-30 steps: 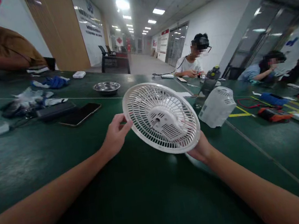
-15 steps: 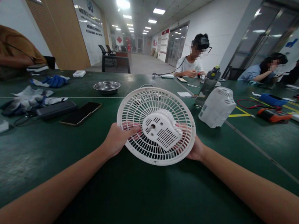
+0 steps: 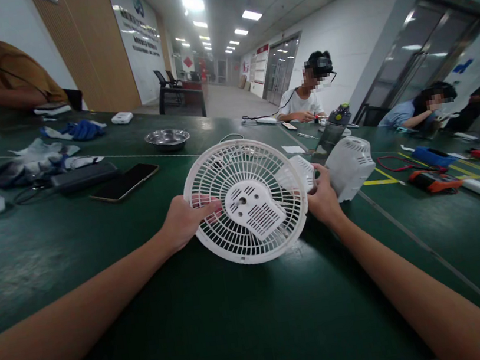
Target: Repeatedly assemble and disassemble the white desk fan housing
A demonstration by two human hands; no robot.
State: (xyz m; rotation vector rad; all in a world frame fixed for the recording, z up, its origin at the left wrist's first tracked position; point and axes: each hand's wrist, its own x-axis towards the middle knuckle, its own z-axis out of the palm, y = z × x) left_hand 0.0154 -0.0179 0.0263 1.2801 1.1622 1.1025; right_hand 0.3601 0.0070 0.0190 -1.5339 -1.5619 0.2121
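A round white fan grille point(image 3: 204, 176) with a vented hub in its middle is tilted above the table. My left hand point(image 3: 189, 217) grips its left edge, thumb on the near side and fingers behind the bars. To the right of the grille, my right hand point(image 3: 326, 200) is closed on a white vented plastic cover point(image 3: 304, 172). The grille partly hides this cover. Just beyond my right hand, a larger white plastic housing point(image 3: 352, 167) with slots stands on the green table point(image 3: 260, 320).
Left of the grille are a phone point(image 3: 126, 182), a dark case point(image 3: 83, 177), gloves point(image 3: 34, 161) and a metal bowl point(image 3: 167, 138). A bottle point(image 3: 332, 134) stands behind the housing. An orange multimeter point(image 3: 434, 181) lies on the right. Several people sit around the table.
My right hand has moved from behind the grille out to its right, with the white vented cover in it. My left hand keeps its hold on the grille.
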